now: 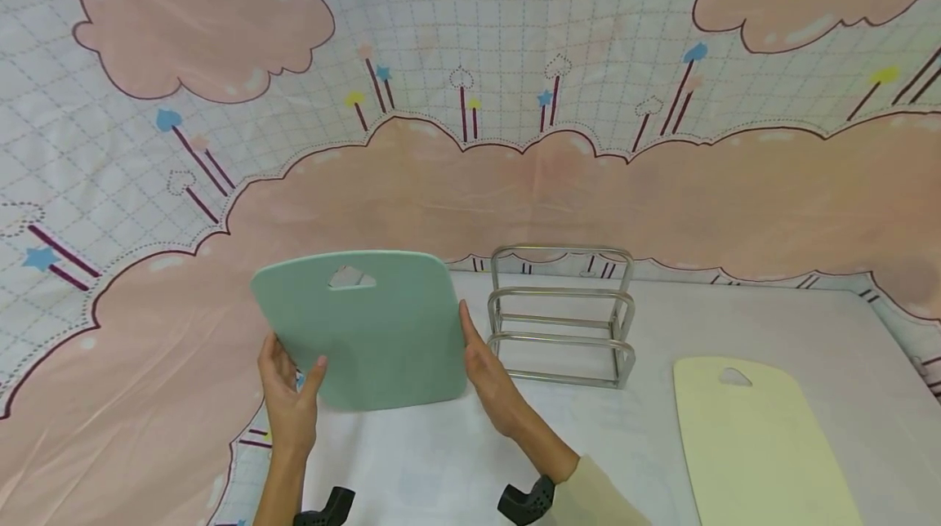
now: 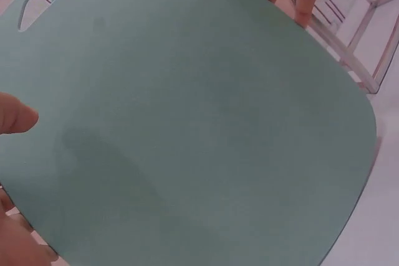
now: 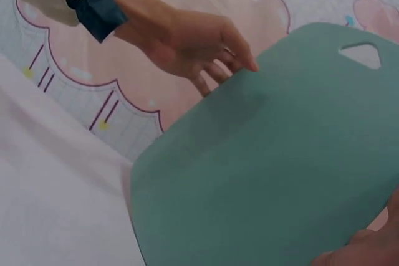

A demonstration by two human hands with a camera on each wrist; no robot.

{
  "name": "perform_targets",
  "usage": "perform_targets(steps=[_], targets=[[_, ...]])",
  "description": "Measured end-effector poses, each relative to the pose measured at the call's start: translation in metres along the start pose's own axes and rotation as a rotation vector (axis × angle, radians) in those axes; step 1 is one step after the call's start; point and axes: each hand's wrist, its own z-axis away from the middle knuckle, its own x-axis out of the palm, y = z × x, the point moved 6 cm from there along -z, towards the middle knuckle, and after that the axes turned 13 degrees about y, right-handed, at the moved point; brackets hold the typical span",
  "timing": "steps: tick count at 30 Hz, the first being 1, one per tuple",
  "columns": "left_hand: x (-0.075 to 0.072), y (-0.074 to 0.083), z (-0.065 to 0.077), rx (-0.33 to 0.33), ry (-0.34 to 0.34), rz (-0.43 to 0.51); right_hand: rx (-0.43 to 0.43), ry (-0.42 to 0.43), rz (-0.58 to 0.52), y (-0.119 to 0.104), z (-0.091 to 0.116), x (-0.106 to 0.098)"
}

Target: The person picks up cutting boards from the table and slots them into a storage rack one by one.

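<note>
I have the left hand (image 1: 290, 399) gripping the left edge of a green cutting board (image 1: 390, 346), thumb on the near face, fingers behind, parted only by its thickness. The board is tilted up between both hands. The right hand (image 1: 491, 385) touches the opposite edge, fingers extended; whether its thumb pinches, I cannot tell. A metal rack (image 1: 562, 292) stands just beyond the right hand; a yellow cutting board (image 1: 757, 440) lies well to its right.
</note>
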Motion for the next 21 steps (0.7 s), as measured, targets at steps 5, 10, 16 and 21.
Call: perform_targets(steps=[5,10,16,21], targets=[[-0.002,-0.001,0.004,0.015,0.01,0.027,-0.024,-0.015,0.025,-0.002,-0.003,0.0],[-0.003,-0.002,0.006,0.036,0.008,0.06,-0.072,-0.034,0.063,-0.002,-0.006,-0.002],[0.002,-0.002,0.007,0.026,0.005,-0.116,-0.084,-0.081,0.125,-0.013,-0.01,-0.009],[-0.003,-0.006,0.006,0.001,0.005,-0.114,-0.133,-0.094,0.209,-0.03,-0.017,-0.006]])
